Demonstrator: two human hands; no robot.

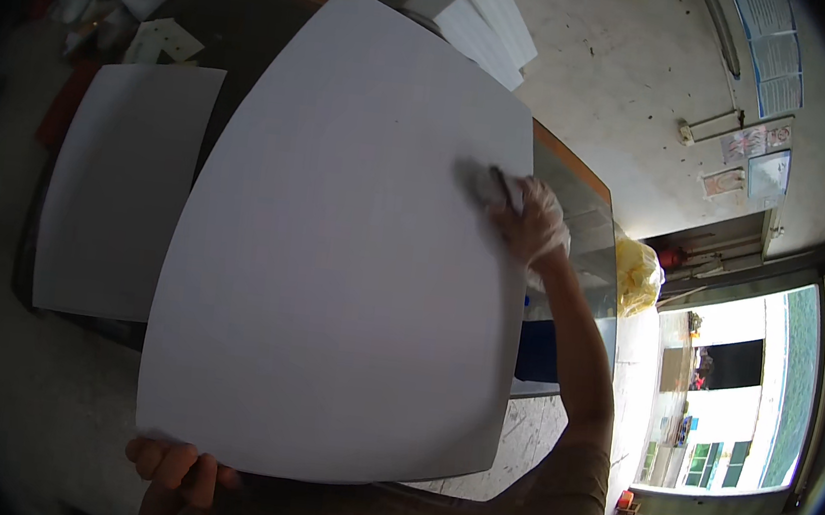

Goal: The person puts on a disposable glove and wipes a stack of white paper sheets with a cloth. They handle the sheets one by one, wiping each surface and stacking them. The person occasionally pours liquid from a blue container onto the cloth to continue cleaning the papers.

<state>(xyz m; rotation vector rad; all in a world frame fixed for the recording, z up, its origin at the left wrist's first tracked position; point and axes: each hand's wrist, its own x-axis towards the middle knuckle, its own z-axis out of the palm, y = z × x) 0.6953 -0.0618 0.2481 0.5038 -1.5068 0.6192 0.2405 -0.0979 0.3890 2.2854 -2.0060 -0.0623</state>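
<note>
A large white panel [343,250] fills the middle of the view, its near edge toward my body. My left hand [174,467] grips its near left corner, fingers curled over the edge. Close to the right edge, my right hand [537,220], in a thin clear glove, is closed on a small dark, narrow object [502,189]. Its kind is not clear from here; a pale patch beside it could be cloth or glove. That object is at the panel's surface, and a shadow falls to its left. The panel covers most of the table beneath.
A smaller white panel [127,197] lies at the left. The dark table top [246,19] with its orange-brown edge shows behind. White foam-like blocks [482,24] stand at the back, a yellow plastic bag [638,276] at the right. A bright doorway [730,391] opens beyond.
</note>
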